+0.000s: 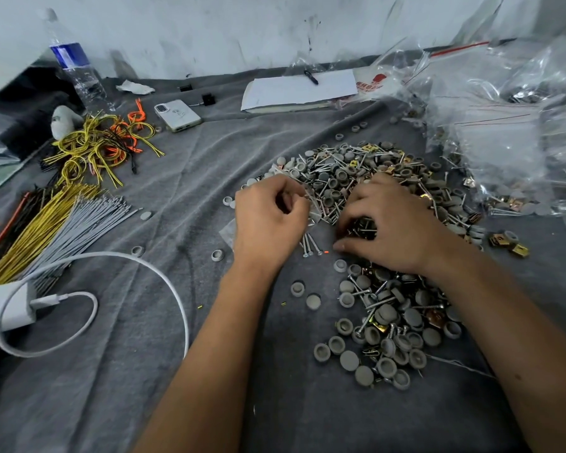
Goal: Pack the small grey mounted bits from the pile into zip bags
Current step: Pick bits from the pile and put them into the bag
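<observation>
Both hands at the pile of grey caps & screws on the desk.

Left hand (pixel 270 220) has fingers curled, pinching a small clear zip bag (pixel 309 204) at the pile's left edge; a few screws (pixel 311 246) lie just under it. Right hand (pixel 396 230) lies on the pile (pixel 366 171) w/ fingers bent down into dark screws, thumb flat on the grey cloth (pixel 183 178); can't tell if it's actually pinching one. Pile spreads centre-right, more grey caps (pixel 386 325) trail toward the person below the right wrist. Heap of clear zip bags (pixel 504 125) far right, touching the pile. Left side: yellow/grey wire bundles (pixel 62 220), white charger cable (pixel 118 259), phone (pixel 177 115), water bottle (pixel 76 67). Notepad w/ pen (pixel 299 89) near the back wall.
</observation>
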A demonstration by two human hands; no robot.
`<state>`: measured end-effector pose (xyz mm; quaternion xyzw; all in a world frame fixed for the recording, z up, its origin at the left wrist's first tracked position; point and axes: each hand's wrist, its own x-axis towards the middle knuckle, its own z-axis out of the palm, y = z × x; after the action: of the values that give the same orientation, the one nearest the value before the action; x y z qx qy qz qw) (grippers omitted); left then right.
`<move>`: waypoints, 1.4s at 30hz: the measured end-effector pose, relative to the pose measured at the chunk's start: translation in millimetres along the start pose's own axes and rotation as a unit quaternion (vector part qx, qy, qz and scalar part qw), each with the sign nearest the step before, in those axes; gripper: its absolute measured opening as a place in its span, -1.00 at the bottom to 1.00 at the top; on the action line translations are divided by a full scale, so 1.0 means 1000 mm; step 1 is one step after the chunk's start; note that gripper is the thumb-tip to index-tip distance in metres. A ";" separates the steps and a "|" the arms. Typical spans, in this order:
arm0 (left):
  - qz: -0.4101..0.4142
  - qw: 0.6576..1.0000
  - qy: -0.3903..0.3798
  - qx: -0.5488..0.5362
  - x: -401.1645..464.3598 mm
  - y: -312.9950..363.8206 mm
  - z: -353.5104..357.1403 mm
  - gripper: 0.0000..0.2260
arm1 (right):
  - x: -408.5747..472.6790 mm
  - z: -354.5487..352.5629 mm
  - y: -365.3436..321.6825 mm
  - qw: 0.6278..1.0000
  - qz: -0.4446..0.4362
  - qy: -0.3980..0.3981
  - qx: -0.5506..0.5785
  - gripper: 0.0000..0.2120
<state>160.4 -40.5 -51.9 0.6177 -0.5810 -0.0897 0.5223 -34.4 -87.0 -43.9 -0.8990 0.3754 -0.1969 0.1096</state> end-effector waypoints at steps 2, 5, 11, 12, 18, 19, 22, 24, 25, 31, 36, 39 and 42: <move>0.010 1.000 -0.001 -0.005 0.000 0.000 -0.001 -0.77 | 0.000 0.001 -0.001 0.999 0.011 -0.043 -0.013 -0.64; 0.003 0.999 -0.008 -0.032 -0.001 0.001 -0.001 -0.61 | 0.001 0.000 -0.004 0.999 -0.004 -0.053 -0.013 -0.75; -0.020 0.993 -0.086 -0.079 -0.002 -0.002 0.004 -0.40 | 0.000 -0.003 -0.007 0.984 0.011 0.128 0.122 -0.87; -0.025 0.991 -0.103 -0.087 -0.002 -0.002 0.004 -0.40 | 0.000 -0.003 -0.007 0.974 0.006 0.174 0.148 -0.88; -0.043 0.980 -0.140 -0.137 -0.004 0.002 0.006 -0.49 | 0.000 0.004 -0.017 0.962 -0.068 0.156 0.215 -0.88; -0.051 0.977 -0.141 -0.150 -0.004 0.002 0.006 -0.50 | -0.001 0.004 -0.016 0.960 -0.067 0.145 0.229 -0.87; -0.066 0.965 -0.144 -0.210 -0.005 0.007 0.004 -0.56 | -0.001 0.002 -0.011 0.968 -0.054 0.119 0.215 -0.81; -0.076 0.953 -0.143 -0.256 -0.005 0.010 0.002 -0.58 | -0.001 0.003 -0.010 0.975 -0.049 0.097 0.192 -0.79; -0.080 0.948 -0.142 -0.273 -0.005 0.010 0.002 -0.59 | -0.001 0.005 -0.011 0.979 -0.043 0.093 0.178 -0.81; -0.084 0.940 -0.149 -0.297 -0.005 0.013 0.000 -0.65 | -0.002 0.002 -0.012 0.978 -0.042 0.128 0.156 -0.76; -0.085 0.939 -0.152 -0.295 -0.005 0.015 -0.001 -0.65 | -0.003 0.005 -0.012 0.972 0.001 0.118 0.203 -0.70; -0.087 0.938 -0.142 -0.303 -0.004 0.013 -0.001 -0.67 | -0.002 0.005 -0.011 0.969 0.006 0.132 0.209 -0.75; -0.083 0.944 -0.124 -0.294 -0.004 0.008 -0.001 -0.67 | -0.002 0.002 -0.013 0.968 -0.008 0.152 0.198 -0.79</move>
<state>154.8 -35.4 -47.1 0.4671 -0.5354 -0.3753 0.5953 -26.3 -76.5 -41.5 -0.8220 0.3342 -0.4022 0.2255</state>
